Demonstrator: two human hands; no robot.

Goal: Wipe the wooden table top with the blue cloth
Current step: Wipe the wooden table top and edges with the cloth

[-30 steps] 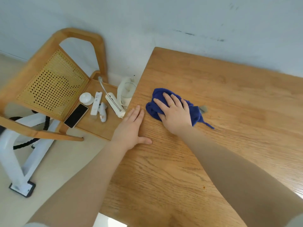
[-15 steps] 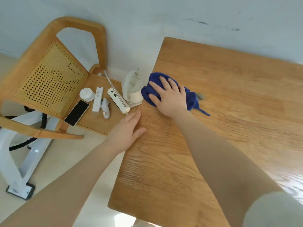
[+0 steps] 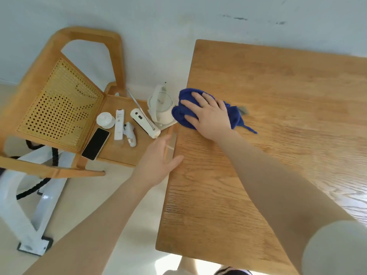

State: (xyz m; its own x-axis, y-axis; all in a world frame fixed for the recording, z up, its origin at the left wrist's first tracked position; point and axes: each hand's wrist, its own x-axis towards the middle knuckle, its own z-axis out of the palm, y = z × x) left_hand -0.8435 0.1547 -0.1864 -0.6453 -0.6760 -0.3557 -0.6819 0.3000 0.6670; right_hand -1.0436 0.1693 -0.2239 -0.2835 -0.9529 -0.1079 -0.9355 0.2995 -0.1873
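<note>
The wooden table top (image 3: 278,120) fills the right side of the view. A crumpled blue cloth (image 3: 183,113) lies at its left edge, slightly overhanging it. My right hand (image 3: 208,116) presses flat on the cloth with fingers spread. My left hand (image 3: 158,161) is at the table's left edge nearer to me, fingers apart, thumb on the table top, holding nothing; it looks blurred.
A wooden chair (image 3: 59,108) with a cane back stands left of the table. On its seat lie a black phone (image 3: 95,143), white remotes (image 3: 119,124), a small white round dish (image 3: 105,120) and a white kettle (image 3: 160,105) close to the cloth. A white frame (image 3: 25,211) stands on the floor.
My right hand has slid the cloth left to the table's edge. My left hand has moved from flat on the table top to its left edge.
</note>
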